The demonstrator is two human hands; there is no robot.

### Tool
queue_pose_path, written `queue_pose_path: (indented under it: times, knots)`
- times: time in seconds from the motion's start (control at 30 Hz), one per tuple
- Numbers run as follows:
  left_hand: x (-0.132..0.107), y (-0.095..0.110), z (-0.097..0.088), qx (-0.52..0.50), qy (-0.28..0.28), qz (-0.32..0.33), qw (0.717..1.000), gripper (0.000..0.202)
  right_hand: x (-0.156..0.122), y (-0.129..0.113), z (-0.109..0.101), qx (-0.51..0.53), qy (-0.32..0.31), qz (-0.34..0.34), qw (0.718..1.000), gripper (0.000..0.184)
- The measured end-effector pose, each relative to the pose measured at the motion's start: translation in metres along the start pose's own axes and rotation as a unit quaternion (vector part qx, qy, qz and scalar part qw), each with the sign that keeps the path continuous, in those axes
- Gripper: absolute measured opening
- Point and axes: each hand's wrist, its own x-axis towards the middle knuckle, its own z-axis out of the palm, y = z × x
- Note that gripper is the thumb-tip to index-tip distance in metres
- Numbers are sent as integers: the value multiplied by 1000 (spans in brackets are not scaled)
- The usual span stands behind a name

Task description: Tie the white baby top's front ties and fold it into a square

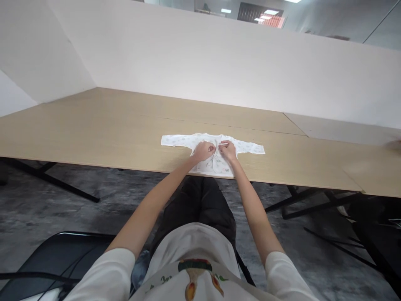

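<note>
Viewed from the head camera, 12 o'clock is the far side of the table [125, 133] and 6 o'clock is the person's lap. Left to right: at the lower left, a black chair [53, 259] stands on a grey mottled floor [37, 209], and a black table leg frame [46, 177] runs beneath the tabletop. The infant top [216, 163], white with a small green print, lies flat and spread on the table near its 6 o'clock edge, long sleeves out toward 9 and 3 o'clock, front panels overlapping at centre. The left hand [203, 151] rests at about 11 o'clock from the garment's centre, fingers curled and closed, apparently pinching the front edge near the neckline. The right hand [227, 150] sits just beside it at about 1 o'clock, fingers also closed in a pinch on the overlapping panel; the two hands are nearly touching. The exact fabric edge held by each is partly hidden by the fingers. Dark trousers [197, 205] and a white printed T-shirt [191, 251] show below the table edge at 6 o'clock. Further right, a second black table leg frame [300, 200] stands on the floor, and a blurred shape [394, 144] at the far right table edge is too indistinct to identify.
</note>
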Motion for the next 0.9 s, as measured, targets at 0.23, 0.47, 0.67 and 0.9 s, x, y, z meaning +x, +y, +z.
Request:
queue_pose_path:
  times: [0.23,0.47,0.67,0.9]
  knots:
    - [-18,0,-2,-13,-68,-3,998,27,-37,-7,-8,-75,-90,-38,992,26]
    - [-20,2,-3,-25,-84,-11,996,25,-46,-12,-7,-95,-95,-47,990,32]
    - [-21,6,-6,-16,-94,-28,995,28,-48,-17,-3,-104,-66,-10,992,31]
    - [-16,16,-8,41,-82,-39,995,28,-53,-22,-2,-94,-32,-6,995,33]
